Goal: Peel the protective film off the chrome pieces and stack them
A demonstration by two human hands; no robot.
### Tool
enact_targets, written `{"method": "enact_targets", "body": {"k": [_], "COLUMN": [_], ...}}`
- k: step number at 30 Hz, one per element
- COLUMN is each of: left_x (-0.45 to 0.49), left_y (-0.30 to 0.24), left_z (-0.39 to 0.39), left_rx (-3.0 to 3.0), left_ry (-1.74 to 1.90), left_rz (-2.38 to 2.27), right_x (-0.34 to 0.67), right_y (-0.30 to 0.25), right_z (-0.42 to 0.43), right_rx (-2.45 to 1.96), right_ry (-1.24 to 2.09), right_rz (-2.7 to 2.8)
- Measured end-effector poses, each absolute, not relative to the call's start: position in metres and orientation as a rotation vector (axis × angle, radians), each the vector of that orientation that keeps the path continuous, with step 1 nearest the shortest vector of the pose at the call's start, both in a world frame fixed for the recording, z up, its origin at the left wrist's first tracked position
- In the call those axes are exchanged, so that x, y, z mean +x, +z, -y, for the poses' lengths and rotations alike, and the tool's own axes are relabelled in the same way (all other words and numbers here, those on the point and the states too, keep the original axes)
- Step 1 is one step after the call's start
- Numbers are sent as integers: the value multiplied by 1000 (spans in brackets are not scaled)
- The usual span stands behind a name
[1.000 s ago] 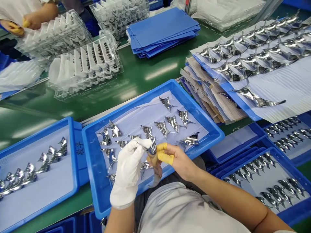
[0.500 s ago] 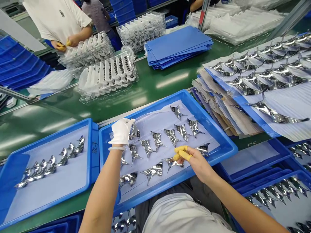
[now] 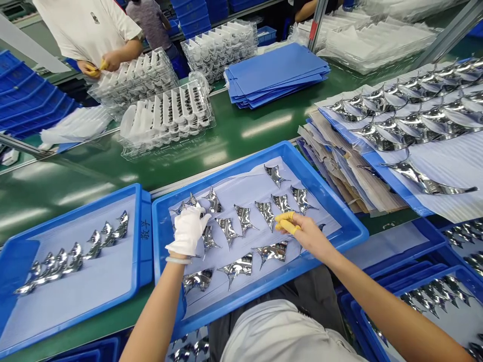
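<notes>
My left hand (image 3: 186, 230), in a white glove, hovers over the left part of a blue tray (image 3: 324, 173). Its fingers are loosely apart, close to a shiny chrome piece (image 3: 213, 201) and another chrome piece (image 3: 209, 237) partly behind the glove. No piece shows in its grasp. My right hand (image 3: 302, 230) wears yellow finger covers, its thumb and forefinger pressed together beside a chrome piece (image 3: 266, 213); nothing shows between them. Several more pointed chrome pieces, such as this wide chrome piece (image 3: 237, 267), lie spread on the white sheet (image 3: 230, 188) lining the tray.
Left stands a second blue tray (image 3: 138, 241) with chrome pieces in a row. Behind are clear packs (image 3: 166, 118) of parts and stacked blue sheets (image 3: 277, 73). At right, larger chrome parts (image 3: 426, 176) lie above a paper stack (image 3: 343, 171). A co-worker (image 3: 94, 35) stands across the bench.
My left hand has shifted slightly down and left, off the chrome piece it covered. My right hand has moved up and right, leaving the lower chrome piece uncovered.
</notes>
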State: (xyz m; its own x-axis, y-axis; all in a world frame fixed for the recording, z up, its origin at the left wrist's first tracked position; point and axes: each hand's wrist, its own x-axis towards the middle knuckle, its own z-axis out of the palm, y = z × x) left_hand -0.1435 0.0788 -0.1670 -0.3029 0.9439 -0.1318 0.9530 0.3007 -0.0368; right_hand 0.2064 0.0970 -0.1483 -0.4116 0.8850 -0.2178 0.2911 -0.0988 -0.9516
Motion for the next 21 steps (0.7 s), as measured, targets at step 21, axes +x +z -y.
{"method": "enact_targets", "body": {"k": [21], "left_x": [-118], "left_y": [-174], "left_z": [-57], "left_rx": [2099], "left_ry": [-310], "left_rz": [-2595], "right_x": [197], "right_y": [-176], "right_z": [-235], "right_rx": [-1602], "right_ry": [358], "right_rz": [2654]}}
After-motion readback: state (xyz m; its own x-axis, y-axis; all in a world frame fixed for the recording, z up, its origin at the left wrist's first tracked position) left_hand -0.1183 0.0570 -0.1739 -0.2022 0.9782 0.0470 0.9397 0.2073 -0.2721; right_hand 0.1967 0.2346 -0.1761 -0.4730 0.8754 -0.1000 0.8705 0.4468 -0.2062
